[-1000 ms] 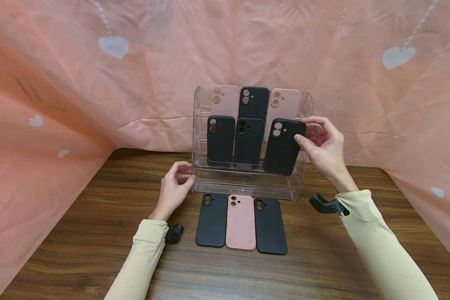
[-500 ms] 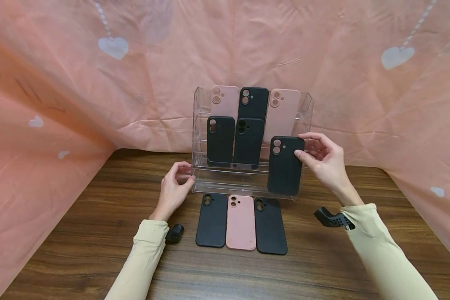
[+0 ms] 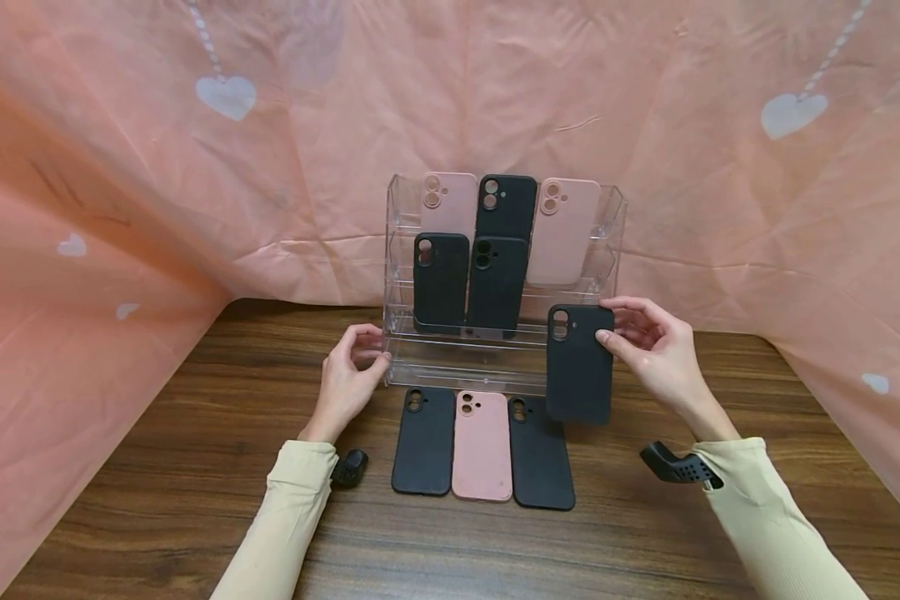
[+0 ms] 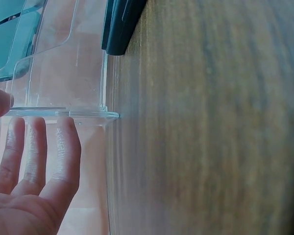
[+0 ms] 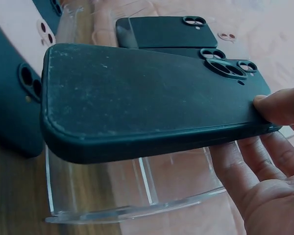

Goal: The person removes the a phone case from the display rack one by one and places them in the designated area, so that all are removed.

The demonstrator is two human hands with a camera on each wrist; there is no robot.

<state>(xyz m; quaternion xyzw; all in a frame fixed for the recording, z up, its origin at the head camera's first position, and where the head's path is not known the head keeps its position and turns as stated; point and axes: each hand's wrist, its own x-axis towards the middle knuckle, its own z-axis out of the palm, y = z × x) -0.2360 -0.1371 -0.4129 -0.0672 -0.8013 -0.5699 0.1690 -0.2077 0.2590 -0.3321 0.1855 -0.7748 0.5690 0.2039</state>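
Note:
My right hand (image 3: 658, 358) pinches a black phone case (image 3: 580, 375) by its upper right corner, thumb on the back and fingers behind. The case is upright in front of the right end of a clear tiered display stand (image 3: 435, 377) and partly overlaps a black case (image 3: 543, 467) on the table. With fairly straight fingers (image 4: 63, 152), my left hand (image 3: 347, 379) touches the stand's left side panel, the thumb at its front edge. On the stand are a pink case (image 3: 564, 237), several more in two rows, including a black case (image 3: 497, 292).
Left of the table's black case lie a pink case (image 3: 482, 450) and another black case (image 3: 423, 442), side by side on the wooden table (image 3: 195, 467). Pink cloth (image 3: 330, 108) with white hearts hangs behind and on both sides.
My right hand has brought the black phone case down and towards me, away from the stand's tier, uncovering the pink case behind it. The left hand keeps its place.

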